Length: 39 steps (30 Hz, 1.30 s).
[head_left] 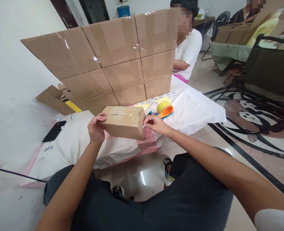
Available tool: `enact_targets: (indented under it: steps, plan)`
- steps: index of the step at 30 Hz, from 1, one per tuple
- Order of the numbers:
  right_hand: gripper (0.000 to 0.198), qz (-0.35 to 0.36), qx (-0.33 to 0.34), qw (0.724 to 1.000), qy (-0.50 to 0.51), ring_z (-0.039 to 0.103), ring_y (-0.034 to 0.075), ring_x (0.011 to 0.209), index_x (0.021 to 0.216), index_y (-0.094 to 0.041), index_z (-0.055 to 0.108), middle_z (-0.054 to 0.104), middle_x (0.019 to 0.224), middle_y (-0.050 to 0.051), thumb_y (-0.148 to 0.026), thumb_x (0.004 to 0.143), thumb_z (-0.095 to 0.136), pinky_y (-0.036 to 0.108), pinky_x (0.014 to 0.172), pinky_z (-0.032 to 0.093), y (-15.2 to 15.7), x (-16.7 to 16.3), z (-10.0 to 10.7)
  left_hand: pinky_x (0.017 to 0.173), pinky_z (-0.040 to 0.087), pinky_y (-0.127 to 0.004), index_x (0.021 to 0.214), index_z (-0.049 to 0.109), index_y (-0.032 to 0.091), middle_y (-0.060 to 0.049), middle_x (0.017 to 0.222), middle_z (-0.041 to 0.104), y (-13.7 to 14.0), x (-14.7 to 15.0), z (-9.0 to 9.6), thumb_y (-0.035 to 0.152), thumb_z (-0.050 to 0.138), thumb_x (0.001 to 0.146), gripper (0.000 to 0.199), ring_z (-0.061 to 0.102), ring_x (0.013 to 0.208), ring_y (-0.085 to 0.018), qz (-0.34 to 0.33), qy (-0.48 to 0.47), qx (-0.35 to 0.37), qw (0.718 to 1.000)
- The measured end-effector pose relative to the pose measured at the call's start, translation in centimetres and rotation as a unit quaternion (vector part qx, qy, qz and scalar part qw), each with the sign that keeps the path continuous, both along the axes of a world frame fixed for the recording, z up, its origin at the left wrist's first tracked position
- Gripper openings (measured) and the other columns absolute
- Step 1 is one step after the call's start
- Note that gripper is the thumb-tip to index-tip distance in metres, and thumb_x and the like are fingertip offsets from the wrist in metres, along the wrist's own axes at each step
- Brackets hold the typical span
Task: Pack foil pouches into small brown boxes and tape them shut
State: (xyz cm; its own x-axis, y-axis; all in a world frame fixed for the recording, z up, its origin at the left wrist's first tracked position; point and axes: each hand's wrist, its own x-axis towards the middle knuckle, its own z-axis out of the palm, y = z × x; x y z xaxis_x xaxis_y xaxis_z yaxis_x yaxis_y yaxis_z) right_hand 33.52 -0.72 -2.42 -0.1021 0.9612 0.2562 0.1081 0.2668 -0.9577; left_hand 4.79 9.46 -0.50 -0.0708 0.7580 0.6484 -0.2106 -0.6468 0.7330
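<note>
A small closed cardboard box (124,123), with clear tape along its top, rests near the front edge of the cloth-covered table. My left hand (96,128) grips its left end, fingers over the top edge. At the opposite end, my right hand (156,124) is closed in a pinch against the box's end face. A tiny pale bluish bit shows at those fingertips, too small to name. Just behind my right hand lies an orange tape dispenser (165,111) with a yellowish tape roll (163,106).
Stacked taped cardboard boxes (122,41) form a wall behind. Small pieces lie on a yellow sheet (146,103). A black phone-shaped object (54,131) and an open carton (57,99) are left. A person in white (190,48) sits beyond; a chair (264,67) stands right.
</note>
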Motion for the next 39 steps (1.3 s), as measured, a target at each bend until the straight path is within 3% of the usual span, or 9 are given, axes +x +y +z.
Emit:
enact_targets:
  steps: [5, 9, 13, 15, 18, 21, 27, 36, 39]
  plan:
    - [0.024, -0.02, 0.018, 0.999, -0.025, 0.053, 0.014, 0.074, 0.081, -0.019, 0.055, 0.057, 0.083, 0.001, -0.036, 0.073, 0.07, 0.029, 0.07, 0.045, -0.1, -0.1, -0.5, 0.111, 0.038, -0.049, 0.064, 0.062, 0.022, -0.005, 0.069, 0.062, -0.1, -0.1, 0.0, 0.041, 0.043, 0.087, 0.035, 0.064, 0.097, -0.025, 0.01, 0.021, -0.013, 1.0]
    - [0.057, -0.097, 0.048, 0.992, -0.061, 0.055, 0.019, 0.099, 0.11, -0.02, 0.048, 0.055, 0.116, 0.008, -0.034, 0.064, 0.08, 0.034, 0.085, 0.048, 0.1, 0.5, -0.4, 0.112, 0.037, -0.048, 0.068, 0.063, 0.022, -0.005, 0.072, 0.062, 0.0, -0.2, -0.3, 0.045, 0.042, 0.089, 0.037, 0.062, 0.104, -0.026, -0.014, 0.032, -0.009, 0.999]
    - [0.054, 0.02, 0.013, 0.999, -0.046, 0.056, 0.021, 0.104, 0.115, -0.02, 0.048, 0.056, 0.117, 0.008, -0.04, 0.072, 0.075, 0.035, 0.086, 0.048, 0.0, 0.6, -0.1, 0.11, 0.038, -0.05, 0.077, 0.062, 0.022, -0.006, 0.083, 0.063, 0.3, -1.2, 0.0, 0.055, 0.048, 0.09, 0.038, 0.061, 0.11, -0.028, 0.012, 0.122, 0.033, 0.992]
    - [0.049, 0.017, 0.013, 0.998, -0.067, 0.056, 0.02, 0.095, 0.105, -0.018, 0.051, 0.057, 0.106, 0.006, -0.044, 0.072, 0.076, 0.034, 0.08, 0.048, -0.4, 0.1, -0.1, 0.111, 0.037, -0.053, 0.089, 0.063, 0.021, -0.009, 0.1, 0.065, -0.3, -2.2, 0.3, 0.064, 0.063, 0.081, 0.044, 0.058, 0.118, -0.032, 0.036, 0.253, 0.096, 0.962]
    - [0.051, -0.03, 0.039, 0.992, -0.115, 0.054, 0.02, 0.091, 0.101, -0.017, 0.05, 0.055, 0.1, 0.005, -0.047, 0.071, 0.078, 0.034, 0.076, 0.046, -1.2, -1.3, -0.2, 0.116, 0.026, -0.06, 0.12, 0.058, 0.018, -0.019, 0.132, 0.057, -3.0, -3.0, 0.3, 0.078, 0.073, 0.061, 0.086, 0.043, 0.135, -0.042, 0.086, 0.439, 0.161, 0.88]
    - [0.049, -0.053, 0.048, 0.985, -0.156, 0.051, 0.02, 0.087, 0.098, -0.018, 0.047, 0.053, 0.098, 0.005, -0.05, 0.075, 0.076, 0.033, 0.073, 0.044, -2.1, -2.9, -0.5, 0.117, 0.019, -0.065, 0.144, 0.036, 0.016, -0.026, 0.149, 0.039, -7.1, -1.4, -0.4, 0.083, 0.072, 0.057, 0.115, 0.028, 0.145, -0.047, 0.126, 0.487, 0.159, 0.85]
    - [0.046, -0.087, 0.072, 0.971, -0.21, 0.05, 0.023, 0.09, 0.097, -0.02, 0.045, 0.053, 0.097, 0.006, -0.051, 0.079, 0.073, 0.034, 0.074, 0.042, -2.7, -4.4, -0.5, 0.117, 0.016, -0.071, 0.141, 0.027, 0.024, -0.023, 0.148, 0.03, -11.0, 3.8, -1.9, 0.054, 0.081, 0.07, 0.094, 0.008, 0.152, -0.046, 0.184, 0.416, 0.174, 0.873]
    - [0.033, -0.069, 0.084, 0.968, -0.224, 0.049, 0.019, 0.08, 0.089, -0.022, 0.04, 0.052, 0.088, 0.003, -0.045, 0.087, 0.063, 0.032, 0.068, 0.039, -2.6, -3.8, -0.5, 0.117, 0.017, -0.072, 0.133, 0.03, 0.024, -0.02, 0.142, 0.033, -10.8, 4.2, -2.1, 0.038, 0.078, 0.073, 0.078, 0.013, 0.151, -0.044, 0.198, 0.39, 0.169, 0.883]
    - [0.041, -0.055, 0.068, 0.967, -0.239, 0.052, 0.02, 0.082, 0.092, -0.021, 0.042, 0.054, 0.091, 0.004, -0.05, 0.082, 0.069, 0.032, 0.07, 0.04, -2.6, -3.7, 0.1, 0.117, 0.017, -0.072, 0.133, 0.03, 0.023, -0.021, 0.14, 0.033, -10.9, 4.6, -2.0, 0.036, 0.078, 0.072, 0.079, 0.016, 0.149, -0.045, 0.207, 0.38, 0.178, 0.884]
